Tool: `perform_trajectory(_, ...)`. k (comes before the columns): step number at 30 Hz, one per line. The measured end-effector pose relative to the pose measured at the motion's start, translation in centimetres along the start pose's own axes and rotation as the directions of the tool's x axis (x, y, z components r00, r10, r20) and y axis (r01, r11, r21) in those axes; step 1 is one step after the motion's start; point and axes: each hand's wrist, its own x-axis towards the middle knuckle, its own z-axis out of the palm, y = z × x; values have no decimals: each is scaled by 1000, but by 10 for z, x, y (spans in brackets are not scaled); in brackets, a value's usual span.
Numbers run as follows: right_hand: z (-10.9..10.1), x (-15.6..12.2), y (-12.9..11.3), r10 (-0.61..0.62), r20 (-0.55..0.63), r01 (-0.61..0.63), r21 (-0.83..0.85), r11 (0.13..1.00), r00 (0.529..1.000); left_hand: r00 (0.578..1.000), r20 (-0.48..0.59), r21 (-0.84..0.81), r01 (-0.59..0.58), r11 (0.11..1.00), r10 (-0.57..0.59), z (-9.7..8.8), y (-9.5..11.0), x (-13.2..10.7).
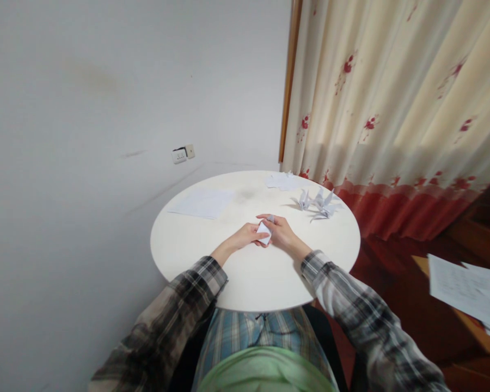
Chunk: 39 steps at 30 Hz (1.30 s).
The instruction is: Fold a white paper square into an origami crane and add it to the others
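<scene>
A small folded piece of white paper (264, 232) is pinched between both hands near the middle of the round white table (196, 256). My left hand (247, 236) grips its left side with closed fingers. My right hand (281, 232) closes on its right side, fingers curled over the top. Both wrists rest on the tabletop. Most of the paper is hidden by the fingers.
Several folded paper cranes (319, 203) stand at the table's far right. A flat white sheet (202, 204) lies at the far left, and more paper (283, 181) sits at the back edge. A flowered curtain (392, 109) hangs to the right; loose papers (467, 288) lie at lower right.
</scene>
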Motion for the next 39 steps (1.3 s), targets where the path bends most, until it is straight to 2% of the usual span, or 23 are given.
perform_trajectory(5,-6,0,-1,-200,-46,178,-294,939,979,1000,2,-17,5,1000,-5,0,2,0)
perform_trajectory(7,-7,0,-3,-236,-39,205,-371,906,971,1000,11,-10,14,1000,-14,1,3,-1)
perform_trajectory(15,-11,-2,-5,-302,-113,195,-544,816,947,998,47,-44,33,998,-31,4,9,-5)
perform_trajectory(21,-11,-1,-6,-313,-108,177,-636,751,943,997,65,-28,50,998,-48,3,11,-4)
perform_trajectory(26,-10,-1,-8,-282,-98,144,-676,723,954,996,61,-3,58,998,-58,3,11,-4)
perform_trajectory(32,-14,-2,-10,-318,-172,99,-724,682,933,995,75,-49,66,997,-62,3,11,-6)
perform_trajectory(36,-14,-3,-11,-328,-172,85,-762,642,929,995,77,-50,74,996,-70,3,9,-5)
perform_trajectory(39,-13,-3,-12,-315,-169,79,-761,644,934,995,78,-50,72,996,-68,3,9,-4)
